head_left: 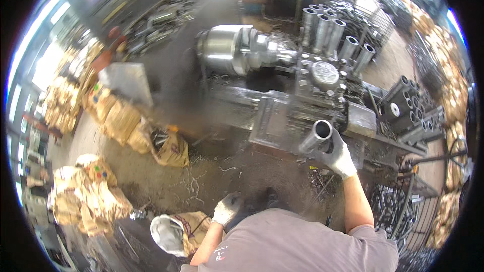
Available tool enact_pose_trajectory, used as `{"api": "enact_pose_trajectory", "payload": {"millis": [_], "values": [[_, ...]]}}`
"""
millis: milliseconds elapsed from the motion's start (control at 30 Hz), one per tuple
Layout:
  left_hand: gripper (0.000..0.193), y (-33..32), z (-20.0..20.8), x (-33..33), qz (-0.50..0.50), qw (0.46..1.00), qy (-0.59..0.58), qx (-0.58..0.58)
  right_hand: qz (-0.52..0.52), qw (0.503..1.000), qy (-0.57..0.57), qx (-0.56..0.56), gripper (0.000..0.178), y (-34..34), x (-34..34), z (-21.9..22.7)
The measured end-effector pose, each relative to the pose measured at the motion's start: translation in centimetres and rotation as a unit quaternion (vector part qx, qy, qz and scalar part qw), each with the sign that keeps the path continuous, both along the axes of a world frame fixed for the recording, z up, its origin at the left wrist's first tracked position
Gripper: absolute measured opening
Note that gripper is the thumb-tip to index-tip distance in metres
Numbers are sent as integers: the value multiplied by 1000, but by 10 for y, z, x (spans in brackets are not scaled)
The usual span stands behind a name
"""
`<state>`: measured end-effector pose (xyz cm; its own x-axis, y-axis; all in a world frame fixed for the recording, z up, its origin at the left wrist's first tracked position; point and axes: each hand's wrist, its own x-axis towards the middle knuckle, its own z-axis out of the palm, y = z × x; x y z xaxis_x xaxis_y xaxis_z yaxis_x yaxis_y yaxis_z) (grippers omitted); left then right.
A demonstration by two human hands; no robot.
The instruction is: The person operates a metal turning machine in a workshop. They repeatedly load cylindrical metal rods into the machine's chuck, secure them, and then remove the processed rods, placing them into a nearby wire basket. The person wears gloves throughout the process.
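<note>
My right hand (338, 157), in a white work glove, is closed around the side of a short steel tube (315, 137). Tilted slightly, the tube shows its open round end upward, close to the front of a lathe carriage (272, 126). Part of my fingers is hidden behind the tube. Farther back, a shiny round chuck (222, 49) faces a tool post (323, 74) with a round cap and several bolts. My gloved left hand (228, 207) is low beside my body, near an open sack (194, 229); its fingers are too unclear to read.
Several steel tubes (322, 30) stand upright behind the tool post, and more tubes (411, 106) are grouped at the right. Filled sacks (121, 118) line the floor at the left. Metal shavings (194, 179) lie on the floor. A wire basket (411, 216) of small metal parts stands at the lower right.
</note>
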<state>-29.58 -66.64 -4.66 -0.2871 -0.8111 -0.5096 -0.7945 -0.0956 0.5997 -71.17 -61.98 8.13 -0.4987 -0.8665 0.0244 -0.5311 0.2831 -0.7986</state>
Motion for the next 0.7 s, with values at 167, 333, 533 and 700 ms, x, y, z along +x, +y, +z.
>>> {"api": "enact_pose_trajectory", "payload": {"millis": [167, 333, 533, 700], "values": [[41, 70, -20, 49, 96, 991, 48, -83, 34, 998, 24, 41, 45, -39, 28, -50], [43, 172, -19, 135, 285, 953, 29, -98, 327, 940, -86, -34, 25, -51, 182, -60], [45, 375, -41, 230, 574, 815, -53, -60, 660, 748, 59, 35, 28, 15, 443, -28], [49, 505, -32, 229, 762, 642, -65, -49, 864, 501, 54, -1, 24, 100, 578, -26]]}}
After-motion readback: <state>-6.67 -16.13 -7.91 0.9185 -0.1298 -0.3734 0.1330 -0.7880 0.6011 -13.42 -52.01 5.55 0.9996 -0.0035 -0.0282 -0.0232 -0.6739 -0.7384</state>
